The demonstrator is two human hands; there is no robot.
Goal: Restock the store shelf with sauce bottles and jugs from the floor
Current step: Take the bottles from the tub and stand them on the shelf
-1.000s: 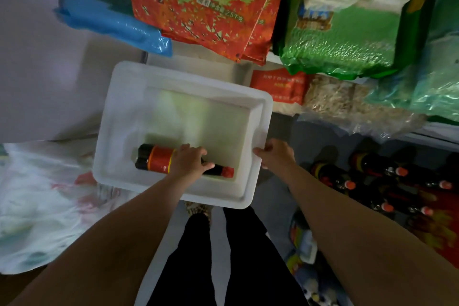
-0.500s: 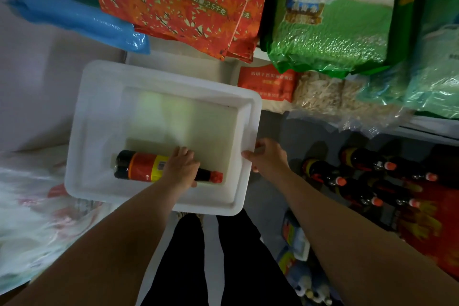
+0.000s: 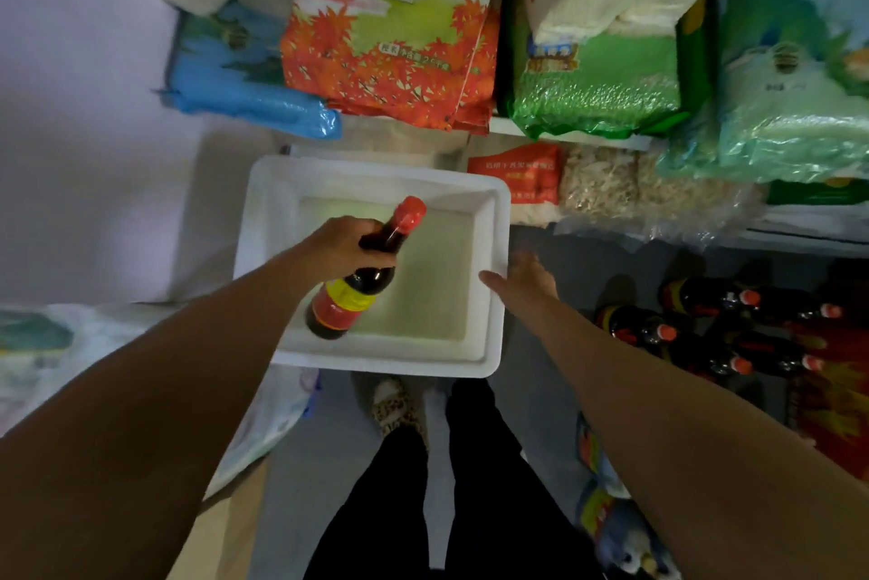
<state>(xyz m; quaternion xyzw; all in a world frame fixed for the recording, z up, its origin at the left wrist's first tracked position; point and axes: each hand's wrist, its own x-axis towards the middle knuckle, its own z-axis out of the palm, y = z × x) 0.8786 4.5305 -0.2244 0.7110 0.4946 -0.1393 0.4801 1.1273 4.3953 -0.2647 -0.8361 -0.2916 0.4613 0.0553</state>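
Dark red-capped sauce bottle (image 3: 355, 280) at frame centre is gripped by the left hand (image 3: 345, 248), tilted above the white foam box (image 3: 496, 297); the right hand (image 3: 526, 280), fingers loosely spread, touches its right rim.

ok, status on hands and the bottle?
Left hand grips sauce bottle above white bin. Right hand open at bin rim. Nothing blocking.

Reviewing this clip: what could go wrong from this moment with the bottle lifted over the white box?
1. The left hand grips the sauce bottle only round its narrow neck, with the heavy body hanging free; it may slip and drop back into the white foam box.
2. The right hand lies open at the box's edge, so the light box may shift.
3. Bottles on the low shelf stand crowded; adding one may topple neighbours.
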